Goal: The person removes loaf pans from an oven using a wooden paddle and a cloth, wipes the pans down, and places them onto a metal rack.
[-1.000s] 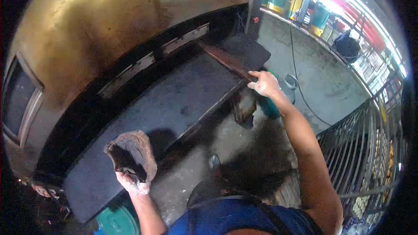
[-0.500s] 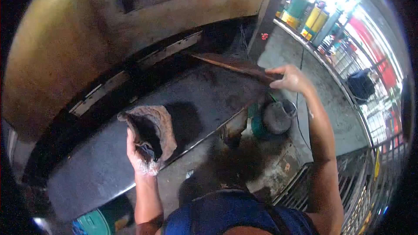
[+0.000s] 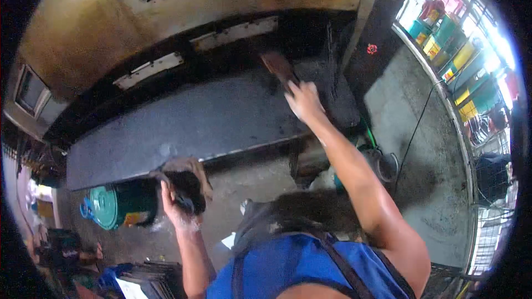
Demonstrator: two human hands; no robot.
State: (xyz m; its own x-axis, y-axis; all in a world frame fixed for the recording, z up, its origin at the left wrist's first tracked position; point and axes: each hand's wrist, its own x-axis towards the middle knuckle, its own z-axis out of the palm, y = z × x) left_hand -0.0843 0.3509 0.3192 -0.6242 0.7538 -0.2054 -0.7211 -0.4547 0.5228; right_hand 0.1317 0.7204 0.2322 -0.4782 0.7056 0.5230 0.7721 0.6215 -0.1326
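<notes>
My left hand (image 3: 182, 216) is closed round a worn brown cloth-like piece (image 3: 204, 180), curled open with a dark hollow inside. It hangs at the front edge of a long dark counter (image 3: 216, 113). White powder or suds speckles the left wrist. Above the right part of the counter, my right hand (image 3: 305, 101) grips a long, flat brown tool (image 3: 276, 65) by its narrow end. That tool is blurred, and its exact kind I cannot make out. Its far end points to the back of the counter.
Behind the counter rises a yellowish metal wall (image 3: 221, 0) with pale slotted plates (image 3: 149, 70). A green lidded bucket (image 3: 105, 207) lies under the counter at left. Colourful containers (image 3: 443, 39) line the mesh at far right. A dark round pot (image 3: 382, 163) sits below the counter's right end.
My view has turned to the right. The flat tool has swung from lying crosswise to pointing away over the counter. My left hand with the brown cloth is now at the counter's front edge.
</notes>
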